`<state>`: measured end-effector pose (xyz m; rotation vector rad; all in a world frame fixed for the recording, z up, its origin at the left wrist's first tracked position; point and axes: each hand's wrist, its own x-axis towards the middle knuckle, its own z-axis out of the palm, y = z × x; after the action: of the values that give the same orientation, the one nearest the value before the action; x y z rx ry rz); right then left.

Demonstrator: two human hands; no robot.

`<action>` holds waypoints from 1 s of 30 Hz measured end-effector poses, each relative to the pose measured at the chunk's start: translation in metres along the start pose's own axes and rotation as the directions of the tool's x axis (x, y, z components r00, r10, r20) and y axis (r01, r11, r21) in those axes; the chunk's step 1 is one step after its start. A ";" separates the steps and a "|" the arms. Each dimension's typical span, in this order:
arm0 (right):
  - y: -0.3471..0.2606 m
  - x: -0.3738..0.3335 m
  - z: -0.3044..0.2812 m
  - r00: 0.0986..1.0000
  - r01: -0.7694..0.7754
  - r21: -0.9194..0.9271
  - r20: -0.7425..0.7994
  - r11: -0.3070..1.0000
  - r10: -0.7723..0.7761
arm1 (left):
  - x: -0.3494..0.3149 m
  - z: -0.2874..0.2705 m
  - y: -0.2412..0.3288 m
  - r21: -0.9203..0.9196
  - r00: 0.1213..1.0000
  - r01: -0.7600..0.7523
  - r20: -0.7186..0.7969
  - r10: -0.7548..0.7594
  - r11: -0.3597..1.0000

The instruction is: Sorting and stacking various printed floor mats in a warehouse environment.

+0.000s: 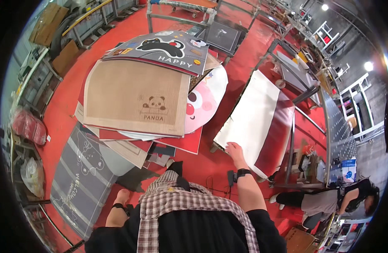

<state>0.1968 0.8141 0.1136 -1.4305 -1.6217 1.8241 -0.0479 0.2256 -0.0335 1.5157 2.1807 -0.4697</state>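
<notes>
My right hand (236, 152) reaches forward to the near left edge of a white sheet (249, 111). The sheet lies over a low cart or stack, with a dark red glossy surface (276, 130) along its right side. The fingers look stretched out at that edge; nothing shows in them. My left hand (122, 196) hangs low beside my checked apron (189, 200), near a grey patterned mat (86, 181). Its fingers are too foreshortened to read. Ahead stands a pile of mats, with a tan panda mat (126, 92) and a grey cat mat (160, 49) on top.
A round pink-faced mat (208, 99) sticks out of the pile's right side. Metal racks (293, 139) stand on the right, shelves with bagged goods (28, 125) on the left. Another person (328, 200) bends at the lower right. A dark mat (221, 36) rests on a farther cart.
</notes>
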 end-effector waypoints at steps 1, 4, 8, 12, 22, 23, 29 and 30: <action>-0.008 0.009 0.009 0.998 -0.028 -0.007 0.054 1.000 0.028 | 0.024 -0.025 0.003 0.059 0.993 0.058 0.100 -0.064 0.997; -0.033 0.053 0.017 0.986 -0.039 -0.004 0.160 0.999 0.040 | 0.095 -0.112 0.021 -0.877 0.742 0.465 0.460 -0.488 -0.120; -0.076 0.132 0.021 0.990 -0.057 -0.059 0.124 0.997 0.063 | 0.165 -0.251 0.009 -0.893 0.860 0.273 0.059 -0.507 0.359; -0.139 0.229 0.048 0.972 -0.062 -0.087 0.221 0.994 0.080 | 0.198 -0.293 0.008 -0.996 0.770 -0.034 -0.076 -0.634 0.078; -0.145 0.484 0.137 0.951 -0.039 -0.186 0.295 0.982 0.094 | 0.087 -0.195 0.176 -0.857 0.391 0.350 0.500 -0.773 -0.378; -0.135 0.524 0.115 0.925 0.190 -0.264 0.372 0.946 -0.082 | 0.091 -0.182 0.184 -0.792 0.435 0.134 0.587 -0.683 -0.596; -0.187 0.503 0.191 0.977 -0.184 0.055 0.121 0.981 0.176 | 0.088 -0.241 0.212 -0.714 0.332 0.565 0.656 -0.678 -0.414; -0.211 0.493 0.195 0.902 -0.383 0.299 0.324 0.874 0.285 | 0.089 -0.233 0.217 -0.730 0.331 0.554 0.633 -0.700 -0.399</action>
<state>-0.2622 1.1455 0.0445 -1.4069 -1.0999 2.4586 0.0914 0.4889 0.1105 -0.7373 2.2775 0.7723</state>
